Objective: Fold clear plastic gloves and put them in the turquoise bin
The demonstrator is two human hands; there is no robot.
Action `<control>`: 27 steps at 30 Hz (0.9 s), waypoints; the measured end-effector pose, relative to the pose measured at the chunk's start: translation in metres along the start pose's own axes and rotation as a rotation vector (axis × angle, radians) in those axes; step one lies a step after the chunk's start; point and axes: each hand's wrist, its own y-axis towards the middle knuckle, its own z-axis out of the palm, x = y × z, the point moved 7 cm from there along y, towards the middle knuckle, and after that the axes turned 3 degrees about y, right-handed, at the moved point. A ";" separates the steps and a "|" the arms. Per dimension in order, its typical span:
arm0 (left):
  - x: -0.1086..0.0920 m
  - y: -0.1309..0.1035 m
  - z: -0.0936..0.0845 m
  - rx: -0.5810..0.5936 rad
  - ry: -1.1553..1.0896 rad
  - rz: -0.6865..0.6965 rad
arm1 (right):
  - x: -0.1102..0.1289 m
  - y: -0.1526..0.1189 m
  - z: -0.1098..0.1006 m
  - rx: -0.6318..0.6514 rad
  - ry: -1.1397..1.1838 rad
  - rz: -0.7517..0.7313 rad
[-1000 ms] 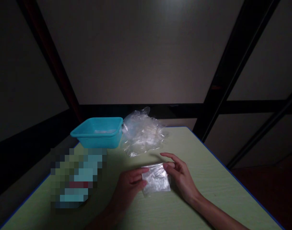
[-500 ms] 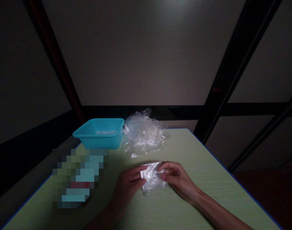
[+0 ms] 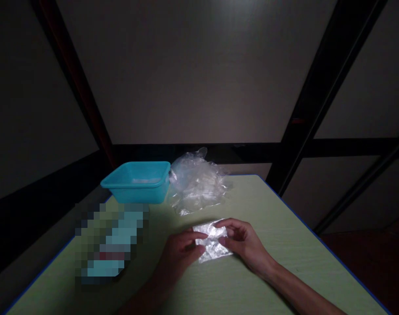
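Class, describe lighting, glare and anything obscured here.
Head view: dim, with a soft glow high on the grey wall; glare whitens the folded clear plastic sheet; the left hand is darker than the right hand; blocky pixelation hides part of the pale green table at left.

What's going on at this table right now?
A person has both bare hands on a small, shiny, clear plastic packet, low over a pale green tabletop with a blue edge. The left hand grips its left side and the right hand its right. Beyond them lies a crumpled heap of clear plastic, next to a turquoise plastic basin with something whitish inside. A pixelated patch on the left hides whatever is there.
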 end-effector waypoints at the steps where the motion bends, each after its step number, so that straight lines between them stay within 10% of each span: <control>1: 0.001 0.000 0.001 0.011 0.000 -0.012 | 0.000 0.000 0.000 0.008 0.006 -0.001; 15: 0.002 0.000 0.011 0.115 -0.181 -0.155 | -0.001 0.002 0.001 0.078 0.149 -0.002; 27: -0.009 -0.005 0.002 -0.070 -0.288 -0.087 | 0.018 -0.014 0.022 0.175 0.306 -0.147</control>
